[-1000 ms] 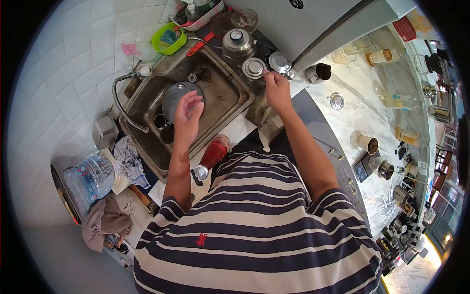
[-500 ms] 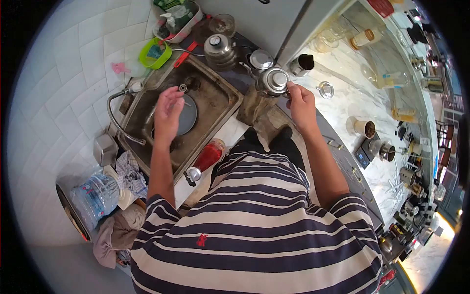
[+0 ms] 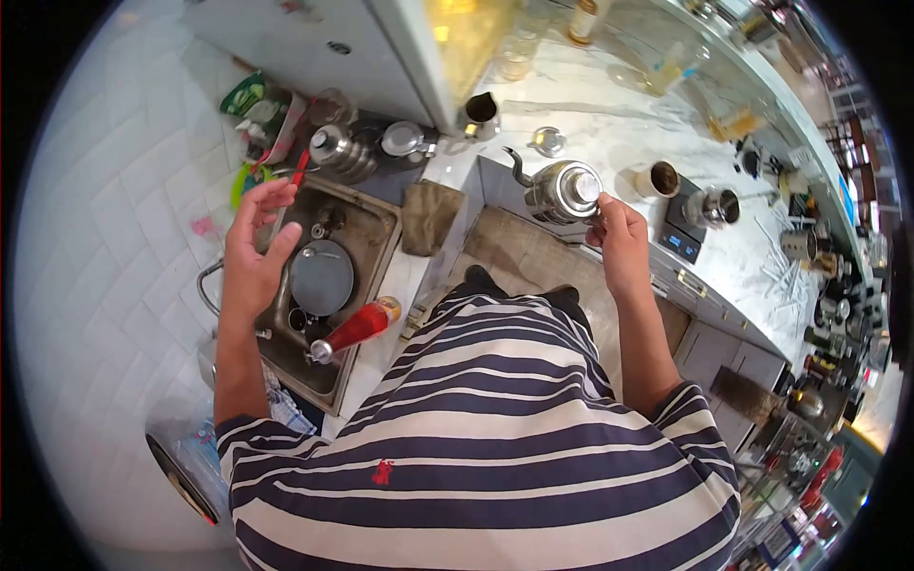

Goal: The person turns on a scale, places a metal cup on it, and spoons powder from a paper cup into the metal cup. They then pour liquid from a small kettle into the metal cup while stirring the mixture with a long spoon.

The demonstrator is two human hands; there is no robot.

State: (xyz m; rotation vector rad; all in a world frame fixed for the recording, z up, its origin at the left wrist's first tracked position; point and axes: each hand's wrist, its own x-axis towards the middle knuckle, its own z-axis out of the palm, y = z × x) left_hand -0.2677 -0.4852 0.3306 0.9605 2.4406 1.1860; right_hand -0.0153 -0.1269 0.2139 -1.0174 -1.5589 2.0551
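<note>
A shiny steel gooseneck kettle (image 3: 557, 193) hangs over the floor beside the marble counter, held by its handle in my right hand (image 3: 621, 238). Its lid faces up and its spout points to the far left. My left hand (image 3: 255, 252) is empty above the left side of the sink (image 3: 381, 224), thumb and fingers apart. Inside the sink lies a round grey plate or lid (image 3: 322, 278). A bottle of red liquid (image 3: 357, 326) with a metal top lies across the sink's near edge.
A second steel kettle (image 3: 341, 154) and a steel lidded pot (image 3: 405, 140) stand behind the sink. On the marble counter (image 3: 571, 95) are a steel pitcher (image 3: 481, 116), a cup of dark grounds (image 3: 657, 179), a digital scale (image 3: 682, 233) and a glass server (image 3: 712, 206). A brown cloth (image 3: 432, 217) lies by the sink.
My view has turned to the right. The kettle in my right hand has moved away from the sink area toward the marble counter. My left hand's fingers have spread wider.
</note>
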